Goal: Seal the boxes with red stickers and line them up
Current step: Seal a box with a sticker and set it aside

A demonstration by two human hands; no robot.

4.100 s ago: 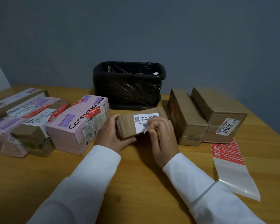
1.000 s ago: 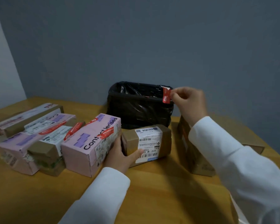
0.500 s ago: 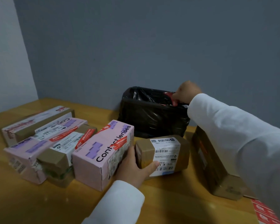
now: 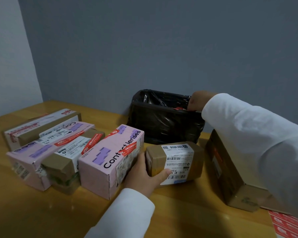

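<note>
My left hand (image 4: pixel 144 176) grips the left end of a small brown box (image 4: pixel 175 162) with a white shipping label, lying on the wooden table (image 4: pixel 41 212). To its left stands a pink "Contact lenses" box (image 4: pixel 110 160) bearing red stickers, then several more stickered boxes (image 4: pixel 55 145) in a row. My right hand (image 4: pixel 198 100) reaches over the rim of the black bin (image 4: pixel 163 122), fingers curled down inside; a red scrap (image 4: pixel 179 108) shows just below them. A sheet of red stickers (image 4: pixel 289 224) lies at the lower right.
A larger brown box (image 4: pixel 230 176) sits to the right of the small one, partly hidden by my right sleeve. The bin stands against the grey wall at the back of the table.
My right hand carried a red scrap from above the bin's rim down into the bin. My left hand stayed on the small brown box. The view shifted left.
</note>
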